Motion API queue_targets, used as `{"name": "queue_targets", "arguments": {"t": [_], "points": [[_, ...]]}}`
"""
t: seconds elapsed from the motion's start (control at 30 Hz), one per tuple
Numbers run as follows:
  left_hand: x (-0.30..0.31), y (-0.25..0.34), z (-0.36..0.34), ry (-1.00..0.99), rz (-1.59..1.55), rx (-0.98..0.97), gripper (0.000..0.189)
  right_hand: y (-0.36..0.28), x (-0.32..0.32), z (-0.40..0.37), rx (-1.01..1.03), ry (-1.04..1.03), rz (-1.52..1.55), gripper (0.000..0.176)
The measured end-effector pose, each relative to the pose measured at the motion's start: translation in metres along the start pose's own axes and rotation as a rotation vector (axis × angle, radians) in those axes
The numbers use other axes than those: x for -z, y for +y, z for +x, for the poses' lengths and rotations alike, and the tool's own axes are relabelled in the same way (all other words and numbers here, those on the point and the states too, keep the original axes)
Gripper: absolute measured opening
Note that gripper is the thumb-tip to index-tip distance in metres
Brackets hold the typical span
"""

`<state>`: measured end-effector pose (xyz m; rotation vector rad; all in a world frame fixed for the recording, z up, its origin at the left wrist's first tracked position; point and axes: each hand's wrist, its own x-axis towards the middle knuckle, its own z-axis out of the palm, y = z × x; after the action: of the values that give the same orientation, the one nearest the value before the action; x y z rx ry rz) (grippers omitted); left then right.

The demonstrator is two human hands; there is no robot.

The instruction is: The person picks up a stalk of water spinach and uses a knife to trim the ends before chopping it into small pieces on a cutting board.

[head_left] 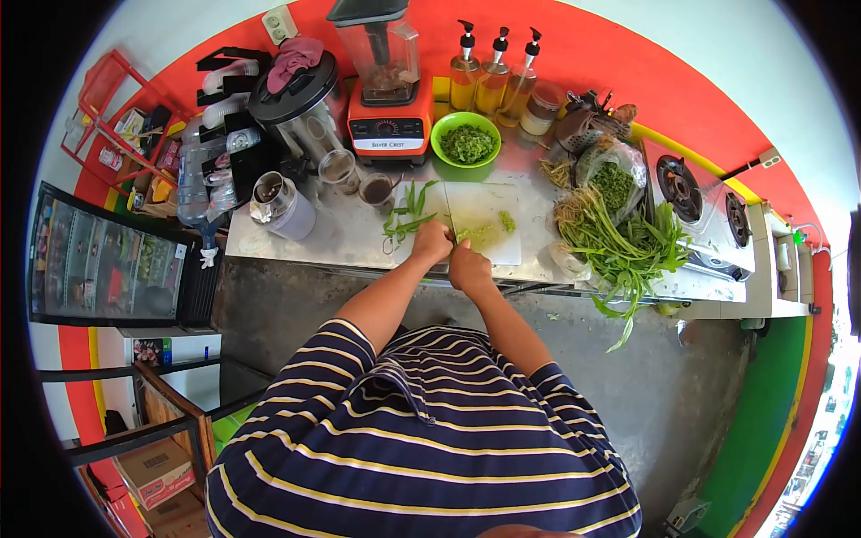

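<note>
A white cutting board lies near the front edge of the metal counter. My left hand is closed on long green leaves, which spread out over the board's left side. Right beside it, my right hand is wrapped round the handle of a knife, its thin blade pointing away from me across the board. The handle is hidden by my fingers. Small chopped green pieces sit right of the blade. Behind the board stands a green bowl filled with chopped greens.
A blender, pump bottles and a large lidded metal container line the wall. Cups stand left of the board. On the right, a big leafy bunch overhangs the counter edge, near a gas stove.
</note>
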<state>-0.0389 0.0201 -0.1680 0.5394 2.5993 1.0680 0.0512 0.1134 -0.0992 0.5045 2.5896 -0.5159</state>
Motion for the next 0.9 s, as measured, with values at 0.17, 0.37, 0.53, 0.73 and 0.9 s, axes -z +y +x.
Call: {"name": "queue_targets", "arguments": {"t": [0.17, 0.37, 0.53, 0.73, 0.9], "points": [[0.002, 0.005, -0.008, 0.047, -0.01, 0.008, 0.015, 0.001, 0.001, -0.003, 0.031, -0.04, -0.023, 0.038], [0.002, 0.016, -0.026, 0.137, -0.022, -0.031, 0.014, 0.008, -0.011, -0.006, 0.008, 0.006, 0.03, 0.039], [0.012, 0.008, -0.044, 0.218, 0.051, -0.293, 0.012, 0.019, -0.006, -0.007, -0.035, 0.078, 0.049, 0.037], [0.048, -0.01, -0.068, 0.393, 0.052, -0.218, 0.025, 0.052, -0.002, -0.017, 0.049, 0.143, 0.196, 0.038], [0.065, -0.037, -0.064, 0.526, 0.208, -0.066, 0.034, 0.067, -0.006, -0.025, 0.122, 0.125, 0.24, 0.037]]}}
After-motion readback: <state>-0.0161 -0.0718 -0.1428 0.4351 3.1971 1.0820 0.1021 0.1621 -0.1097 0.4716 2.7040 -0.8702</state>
